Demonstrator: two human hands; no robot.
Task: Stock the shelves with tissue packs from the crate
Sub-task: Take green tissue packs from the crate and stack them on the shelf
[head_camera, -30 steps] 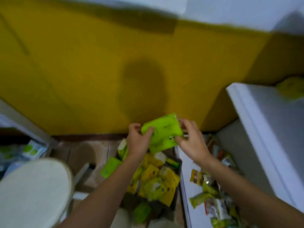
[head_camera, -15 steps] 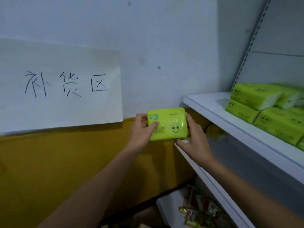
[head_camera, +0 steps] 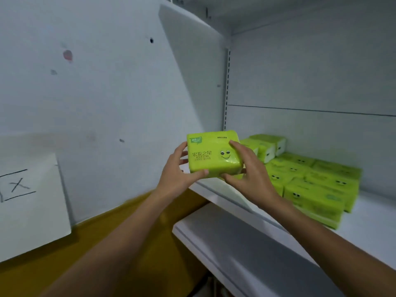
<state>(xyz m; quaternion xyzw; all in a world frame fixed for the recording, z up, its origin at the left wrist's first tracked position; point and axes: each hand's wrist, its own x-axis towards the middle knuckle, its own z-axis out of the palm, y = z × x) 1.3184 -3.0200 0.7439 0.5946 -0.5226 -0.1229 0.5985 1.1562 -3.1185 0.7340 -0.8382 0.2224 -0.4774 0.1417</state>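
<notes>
Fingers (head_camera: pixel 234 145) of left hand (head_camera: pixel 176 174) and right hand (head_camera: pixel 251 174) grip the tissue pack (head_camera: pixel 214 155) level, left of the shelved packs (head_camera: pixel 317 189), probably to match their row.

A white shelf (head_camera: pixel 370 224) carries green tissue packs (head_camera: pixel 315 194) (smiley faces printed on them), stacked in rows. A lower shelf (head_camera: pixel 246 245) sits beneath.
</notes>
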